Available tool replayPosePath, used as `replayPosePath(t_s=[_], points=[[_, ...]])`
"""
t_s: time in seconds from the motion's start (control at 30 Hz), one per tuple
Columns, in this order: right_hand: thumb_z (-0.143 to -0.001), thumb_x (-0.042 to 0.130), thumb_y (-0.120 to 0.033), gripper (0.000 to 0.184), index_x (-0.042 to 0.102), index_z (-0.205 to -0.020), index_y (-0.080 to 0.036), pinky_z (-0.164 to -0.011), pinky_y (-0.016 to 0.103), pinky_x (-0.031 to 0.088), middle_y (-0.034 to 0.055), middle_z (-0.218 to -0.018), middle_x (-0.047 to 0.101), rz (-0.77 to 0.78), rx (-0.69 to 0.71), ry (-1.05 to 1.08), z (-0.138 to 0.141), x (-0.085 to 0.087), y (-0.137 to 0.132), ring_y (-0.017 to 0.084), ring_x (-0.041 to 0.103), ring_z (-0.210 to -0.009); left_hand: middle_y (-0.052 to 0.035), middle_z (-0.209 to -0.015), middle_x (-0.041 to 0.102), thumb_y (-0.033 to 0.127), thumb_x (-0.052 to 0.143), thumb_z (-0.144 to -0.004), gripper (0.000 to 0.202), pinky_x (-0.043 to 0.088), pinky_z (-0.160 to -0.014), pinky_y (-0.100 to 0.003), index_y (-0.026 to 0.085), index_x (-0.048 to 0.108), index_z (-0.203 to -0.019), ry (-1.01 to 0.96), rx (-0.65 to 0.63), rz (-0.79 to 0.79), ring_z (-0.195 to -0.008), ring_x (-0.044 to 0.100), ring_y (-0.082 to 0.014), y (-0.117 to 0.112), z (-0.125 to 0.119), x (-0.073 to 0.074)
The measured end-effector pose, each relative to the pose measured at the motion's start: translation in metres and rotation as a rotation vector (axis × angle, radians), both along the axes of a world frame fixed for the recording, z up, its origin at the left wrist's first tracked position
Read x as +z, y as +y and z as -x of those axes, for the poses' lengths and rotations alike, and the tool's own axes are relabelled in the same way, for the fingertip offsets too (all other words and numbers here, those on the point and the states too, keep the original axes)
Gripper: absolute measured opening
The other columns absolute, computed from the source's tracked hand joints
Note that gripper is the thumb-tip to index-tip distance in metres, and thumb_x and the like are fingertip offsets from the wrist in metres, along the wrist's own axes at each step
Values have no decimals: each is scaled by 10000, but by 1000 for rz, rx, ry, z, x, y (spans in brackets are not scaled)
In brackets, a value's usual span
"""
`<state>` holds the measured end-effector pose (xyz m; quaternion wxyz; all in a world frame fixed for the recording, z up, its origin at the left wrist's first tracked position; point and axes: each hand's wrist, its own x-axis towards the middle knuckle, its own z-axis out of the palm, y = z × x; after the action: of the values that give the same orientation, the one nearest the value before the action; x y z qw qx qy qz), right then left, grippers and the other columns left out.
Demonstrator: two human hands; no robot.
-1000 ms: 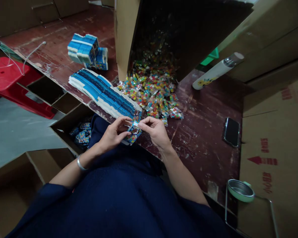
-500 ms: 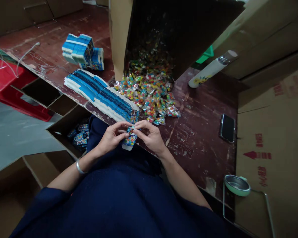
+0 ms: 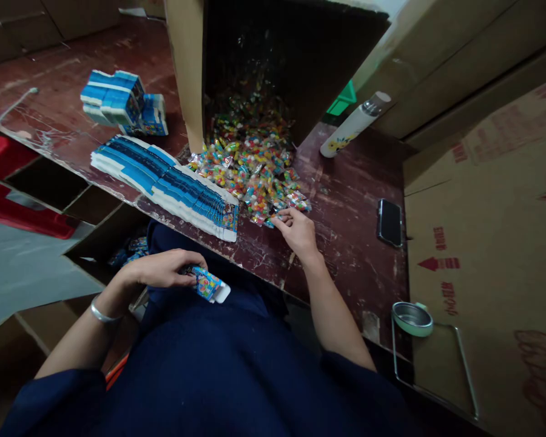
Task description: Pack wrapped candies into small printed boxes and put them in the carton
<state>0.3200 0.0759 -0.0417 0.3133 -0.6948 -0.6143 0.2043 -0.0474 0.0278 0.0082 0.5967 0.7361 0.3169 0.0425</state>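
My left hand (image 3: 170, 269) is closed round a small printed blue carton (image 3: 208, 284), held over my lap with its open end and white flap pointing right. My right hand (image 3: 297, 232) reaches over the table to the near edge of a heap of candy packets (image 3: 259, 173), clear sachets of many-coloured sweets. Its thumb and forefinger are pinched at a packet there; how firmly it is gripped is hard to see. A long fanned row of flat blue cartons (image 3: 164, 185) lies left of the heap along the table edge.
The heap spills from a large tipped cardboard box (image 3: 186, 73). Stacked carton bundles (image 3: 113, 97) stand at the back left. On the right are a white flask (image 3: 352, 128), a phone (image 3: 389, 222) and a metal-lined cup (image 3: 412, 318). Below left, an open box (image 3: 100, 243) holds filled-looking cartons.
My hands have parted. The left drew down and left with the carton, whose open end now faces right; the right moved to the candy packets. The whole view has shifted slightly.
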Motion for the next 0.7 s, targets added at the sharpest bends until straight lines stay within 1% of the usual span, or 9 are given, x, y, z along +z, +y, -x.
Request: replayPosePath(t_s=[0.07,0.17,0.23,0.3,0.37,0.43,0.5,0.6,0.7], points=[[-770,757,-458,278,742,-839,-189,-676,319,490,31,-735,725,13,-4,34,4,-3,4,171,610,-638,-35,-953,740,262,687,-851,188,504,-792,-265,177,698,-1018,-26,124,-35,-857,658,-198,-2,-4,1],[-770,756,-451,273,743,-785,-179,-654,310,482,32,-712,725,-12,6,131,6,2,3,166,601,-628,-53,-1031,741,302,704,-854,227,525,-845,-296,172,675,-1038,-143,353,-31,-924,658,-210,-5,-19,-3],[-783,767,-445,271,746,-804,-176,-666,311,499,27,-732,730,-78,-8,215,8,14,-5,164,609,-639,-74,-1075,749,321,712,-862,273,533,-893,-333,160,690,-1081,-203,438,-10,-970,672,-227,-6,-33,-10],[-814,775,-422,239,750,-850,-187,-694,318,529,25,-786,744,-164,-19,306,14,31,-19,173,645,-682,-86,-1097,758,334,727,-860,319,536,-922,-356,153,707,-1122,-246,491,19,-995,685,-238,-7,-49,-19],[-854,775,-385,178,757,-894,-212,-713,324,550,29,-872,757,-217,36,347,26,50,-33,190,687,-756,-89,-1086,764,340,754,-844,354,557,-898,-358,149,703,-1138,-309,555,91,-967,705,-233,-9,-64,-26],[-896,757,-343,109,755,-890,-234,-702,326,545,29,-904,746,-314,118,288,40,66,-45,195,690,-801,-90,-1091,765,323,789,-816,386,582,-868,-349,150,688,-1146,-390,613,176,-933,727,-221,-10,-77,-30],[-933,728,-302,64,754,-905,-250,-714,342,550,32,-923,738,-391,202,195,53,76,-51,197,683,-823,-88,-1094,765,300,818,-792,409,596,-862,-339,153,676,-1146,-448,645,218,-908,740,-207,-11,-86,-29],[-957,705,-273,70,762,-916,-270,-803,391,572,41,-924,729,-435,322,68,66,79,-52,220,683,-887,-79,-1062,766,284,832,-784,405,598,-888,-335,153,670,-1132,-477,677,195,-905,742,-198,-13,-90,-25],[-973,685,-303,125,779,-892,-281,-961,464,554,61,-1057,739,-382,440,8,70,74,-49,260,674,-1052,-64,-1024,755,274,827,-789,391,601,-884,-331,162,651,-1119,-510,722,169,-914,734,-201,-16,-90,-21]])
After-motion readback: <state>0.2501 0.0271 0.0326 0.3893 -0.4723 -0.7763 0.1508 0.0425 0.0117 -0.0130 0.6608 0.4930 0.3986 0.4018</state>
